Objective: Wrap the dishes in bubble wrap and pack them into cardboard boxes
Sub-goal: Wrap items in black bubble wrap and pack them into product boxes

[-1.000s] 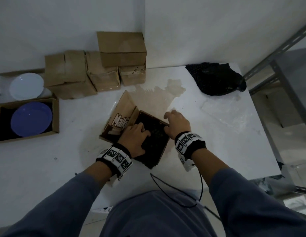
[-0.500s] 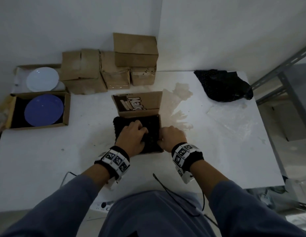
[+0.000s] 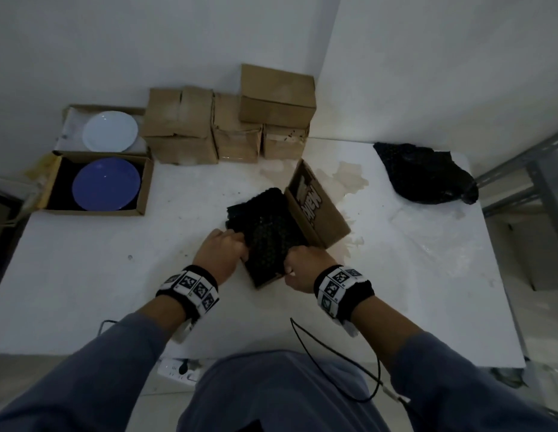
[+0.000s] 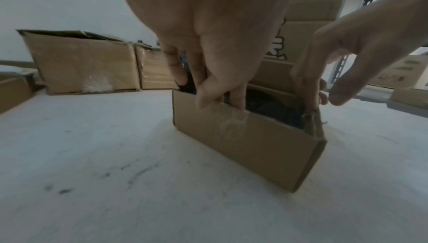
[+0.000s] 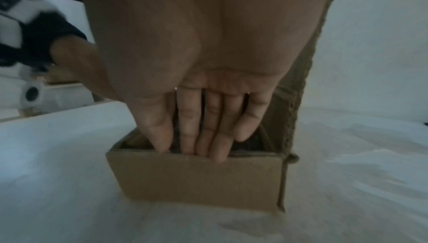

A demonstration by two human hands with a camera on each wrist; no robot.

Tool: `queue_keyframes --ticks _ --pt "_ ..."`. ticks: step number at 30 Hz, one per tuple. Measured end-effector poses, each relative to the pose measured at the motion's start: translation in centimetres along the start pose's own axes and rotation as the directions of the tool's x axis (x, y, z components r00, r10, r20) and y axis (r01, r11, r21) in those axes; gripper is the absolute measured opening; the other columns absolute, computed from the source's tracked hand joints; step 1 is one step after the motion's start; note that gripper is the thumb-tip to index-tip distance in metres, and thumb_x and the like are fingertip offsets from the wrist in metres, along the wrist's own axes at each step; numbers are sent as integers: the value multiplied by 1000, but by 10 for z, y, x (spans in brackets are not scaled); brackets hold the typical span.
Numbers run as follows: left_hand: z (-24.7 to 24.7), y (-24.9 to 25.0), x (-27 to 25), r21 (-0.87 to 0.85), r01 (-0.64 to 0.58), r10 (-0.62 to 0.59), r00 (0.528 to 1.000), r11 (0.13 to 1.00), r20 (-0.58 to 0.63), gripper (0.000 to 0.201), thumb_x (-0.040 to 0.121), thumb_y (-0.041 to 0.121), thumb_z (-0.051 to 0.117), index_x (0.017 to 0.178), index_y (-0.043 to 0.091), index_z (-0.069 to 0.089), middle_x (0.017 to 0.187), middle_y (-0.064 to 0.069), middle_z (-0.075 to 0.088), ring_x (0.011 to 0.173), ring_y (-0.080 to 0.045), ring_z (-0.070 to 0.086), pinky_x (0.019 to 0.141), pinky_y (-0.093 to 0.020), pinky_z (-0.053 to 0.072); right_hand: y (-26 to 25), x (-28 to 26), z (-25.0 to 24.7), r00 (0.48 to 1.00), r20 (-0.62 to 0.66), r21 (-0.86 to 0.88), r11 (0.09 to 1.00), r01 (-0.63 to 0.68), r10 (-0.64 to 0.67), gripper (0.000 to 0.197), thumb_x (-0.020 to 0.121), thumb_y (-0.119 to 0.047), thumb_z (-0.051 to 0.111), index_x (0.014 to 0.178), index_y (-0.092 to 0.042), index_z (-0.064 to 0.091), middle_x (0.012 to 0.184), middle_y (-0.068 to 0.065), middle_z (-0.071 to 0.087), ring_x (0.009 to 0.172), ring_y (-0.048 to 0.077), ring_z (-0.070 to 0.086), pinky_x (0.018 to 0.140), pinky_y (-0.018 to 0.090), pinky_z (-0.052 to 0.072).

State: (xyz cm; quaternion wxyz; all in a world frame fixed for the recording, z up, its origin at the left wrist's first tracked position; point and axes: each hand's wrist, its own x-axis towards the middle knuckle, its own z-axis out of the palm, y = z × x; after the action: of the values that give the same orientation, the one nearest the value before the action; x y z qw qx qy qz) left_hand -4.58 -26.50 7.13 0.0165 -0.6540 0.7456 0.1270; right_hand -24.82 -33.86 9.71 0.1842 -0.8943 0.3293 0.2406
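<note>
A small cardboard box (image 3: 326, 227) stands mid-table with its printed lid raised to the right. A dish bundle in black bubble wrap (image 3: 268, 232) fills it and bulges over the far left rim. My left hand (image 3: 221, 254) is at the box's left side, its fingers (image 4: 236, 98) reaching down inside the near wall (image 4: 243, 142) against the wrap. My right hand (image 3: 302, 266) is at the near right corner. Its straight fingers (image 5: 201, 137) slide down behind the box's front wall (image 5: 197, 179). The dish itself is hidden.
At the back left, a blue plate (image 3: 106, 183) lies in an open box and a white plate (image 3: 111, 130) in another behind it. Closed boxes (image 3: 234, 126) are stacked along the wall. Loose black bubble wrap (image 3: 427, 173) lies far right, beside a metal shelf (image 3: 536, 169).
The box has been turned clockwise: its lid pointed left, then away, now right. Both hands shifted from the top of the bundle to its near edges, fingers now tucked inside the walls.
</note>
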Motion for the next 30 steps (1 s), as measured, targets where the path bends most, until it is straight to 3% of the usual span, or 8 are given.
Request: queue_keyframes --ticks 6,9,12,15,19,21,25,30 --pt "15 29 -8 -177 144 -156 987 974 -50 18 74 22 73 90 17 70 102 -6 54 91 -28 55 68 -38 49 -7 12 -8 964 -208 -12 986 -169 163 32 86 -29 58 112 -11 60 119 14 47 113 34 44 86 38 39" --pt "24 29 -10 -262 162 -162 987 952 20 17 71 4 74 87 11 69 106 -11 53 88 -31 58 62 -36 52 -1 11 -14 951 -138 154 954 -256 277 37 89 -28 60 119 -6 55 124 17 43 119 36 42 88 39 43" --pt "16 19 -2 -288 111 -109 994 951 24 25 72 -12 65 88 6 66 109 -15 53 79 -33 59 57 -38 51 0 8 -15 946 -87 247 927 -284 313 32 87 -30 62 107 -6 55 116 17 49 112 35 48 78 37 45" --pt "6 10 4 -240 43 -42 999 970 10 34 62 -13 72 86 11 69 102 -11 58 73 -32 60 59 -37 52 -1 10 -19 942 6 296 899 -321 334 29 86 -34 63 89 -9 50 100 14 53 101 35 56 69 33 43" --pt "4 19 18 -182 20 -22 1000 983 -10 37 57 -7 75 92 6 69 97 -13 58 74 -33 60 59 -37 50 -3 26 -35 938 16 279 899 -337 346 32 89 -35 61 103 -7 56 108 12 51 101 33 57 75 35 48" --pt "4 26 33 -225 58 -61 998 973 -3 42 67 -5 68 108 3 64 109 -17 55 88 -36 59 66 -40 53 -3 41 -40 946 2 272 910 -313 325 37 90 -30 60 117 -6 55 123 13 46 107 34 53 83 40 51" --pt "7 31 56 -228 234 -213 971 945 110 77 80 10 66 147 2 29 146 -20 31 131 -35 39 102 -36 42 4 66 -36 937 72 290 891 -348 343 63 89 -26 63 141 -4 35 139 16 37 118 38 50 90 43 51" --pt "15 31 67 -200 341 -306 934 919 183 73 83 18 64 145 3 27 142 -18 34 124 -34 46 94 -37 46 14 80 -24 924 110 369 848 -380 366 62 83 -32 67 134 -6 43 127 17 52 106 36 58 81 38 54"
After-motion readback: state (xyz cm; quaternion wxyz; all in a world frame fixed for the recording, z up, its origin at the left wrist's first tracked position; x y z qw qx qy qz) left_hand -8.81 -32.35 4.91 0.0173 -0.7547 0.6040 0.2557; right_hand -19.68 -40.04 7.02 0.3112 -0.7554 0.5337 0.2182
